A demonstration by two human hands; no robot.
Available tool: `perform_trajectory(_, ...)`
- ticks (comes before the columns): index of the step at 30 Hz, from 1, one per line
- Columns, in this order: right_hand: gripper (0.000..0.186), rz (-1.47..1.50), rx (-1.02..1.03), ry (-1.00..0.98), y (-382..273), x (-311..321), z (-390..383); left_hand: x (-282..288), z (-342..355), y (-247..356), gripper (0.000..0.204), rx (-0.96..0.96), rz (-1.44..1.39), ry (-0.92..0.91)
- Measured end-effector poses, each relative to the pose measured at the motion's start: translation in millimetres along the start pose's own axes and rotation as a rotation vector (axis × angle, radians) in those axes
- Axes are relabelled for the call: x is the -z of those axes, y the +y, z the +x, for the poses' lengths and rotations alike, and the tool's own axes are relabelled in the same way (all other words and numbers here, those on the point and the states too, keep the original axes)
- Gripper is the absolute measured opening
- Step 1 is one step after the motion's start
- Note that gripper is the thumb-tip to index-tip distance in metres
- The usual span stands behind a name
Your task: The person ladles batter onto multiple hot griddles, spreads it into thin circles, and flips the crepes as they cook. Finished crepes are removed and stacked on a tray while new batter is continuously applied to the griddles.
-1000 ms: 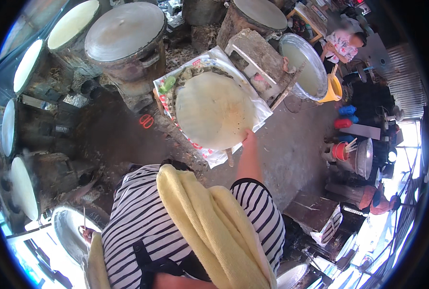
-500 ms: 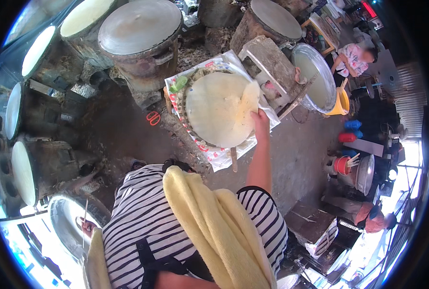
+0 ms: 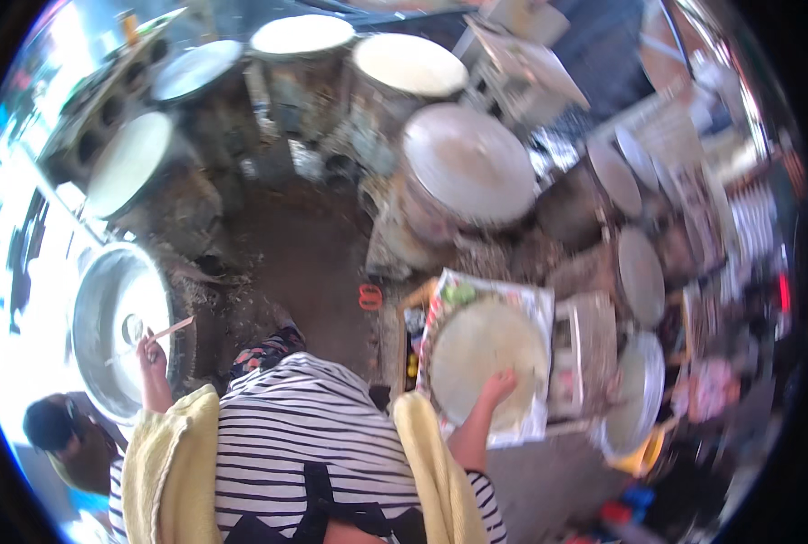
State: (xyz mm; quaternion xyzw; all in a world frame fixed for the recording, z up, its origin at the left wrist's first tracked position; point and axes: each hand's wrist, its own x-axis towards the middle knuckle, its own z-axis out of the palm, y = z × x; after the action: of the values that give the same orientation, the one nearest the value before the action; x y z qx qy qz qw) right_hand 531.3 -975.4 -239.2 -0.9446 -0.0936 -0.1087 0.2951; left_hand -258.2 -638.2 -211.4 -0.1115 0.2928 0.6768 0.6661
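At the left, my left hand (image 3: 153, 358) is closed round a thin wooden stick (image 3: 177, 326), over a large metal basin (image 3: 94, 376) with something whitish in it. To the right, my right hand (image 3: 497, 386) rests on or just above a pale round flatbread (image 3: 472, 358); blur hides whether its fingers grip anything. The flatbread lies on a stand covered with a white, red-printed sheet (image 3: 541, 317). Green leaves (image 3: 459, 292) sit by its far edge.
Several drum-shaped stoves with round griddles, such as a grey one (image 3: 467, 163), curve round the far side. A red two-looped thing (image 3: 370, 296) lies on the floor. Beyond the stand are a metal tub (image 3: 655, 381) and a yellow bucket (image 3: 642, 455). A person (image 3: 70, 440) is at lower left.
My view has swung leftward, so the stand now sits lower and farther right. The folded, lifted edge of flatbread by my right hand no longer shows; the bread looks flat.
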Motion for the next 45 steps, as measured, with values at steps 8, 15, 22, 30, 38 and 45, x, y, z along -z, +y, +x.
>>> perform_trajectory(8, 0.018, 0.5, 0.456, -1.051, -209, -119, -87, -28, -40, -15, 0.026, -0.138, -0.161, 0.086)
perform_trajectory(15, 0.022, 0.264, 0.693, -1.283, -367, -171, -114, -20, 8, -1, 0.029, -0.203, -0.205, 0.084)
perform_trajectory(22, 0.024, 0.165, 0.842, -1.195, -501, -267, -95, -15, 50, 23, 0.031, -0.329, -0.29, 0.112)
perform_trajectory(30, 0.023, 0.209, 1.004, -0.786, -729, -330, -44, -42, 71, 28, 0.028, -0.417, -0.356, 0.075)
perform_trajectory(38, 0.028, 0.353, 1.376, -0.38, -954, -416, -4, -125, 68, -21, 0.034, -0.58, -0.458, 0.136)
perform_trajectory(45, 0.03, 0.274, 1.574, -0.389, -1010, -489, 1, -216, 87, -65, 0.035, -0.686, -0.546, 0.207)
